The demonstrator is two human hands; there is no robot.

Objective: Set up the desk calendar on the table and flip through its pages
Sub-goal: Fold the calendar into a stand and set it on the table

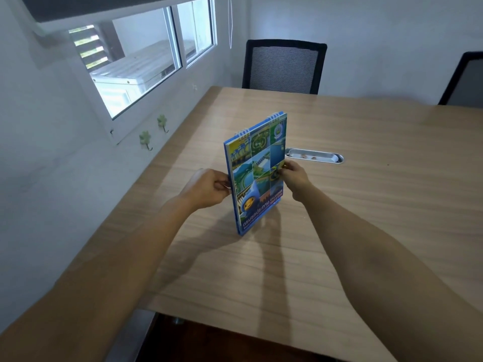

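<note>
Head view showed the desk calendar [257,173] standing upright on its lower edge on the wooden table [366,205], with the spiral binding at the top. It was between both hands: the left hand [209,188] pinched its left edge, and the right hand [296,176] gripped its right edge. A metal cable tray [315,155] lay just behind the right hand.

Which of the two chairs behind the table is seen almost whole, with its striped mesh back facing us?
The chair at the table's far edge near the window; the other chair is cut off by the picture's right edge.
</note>
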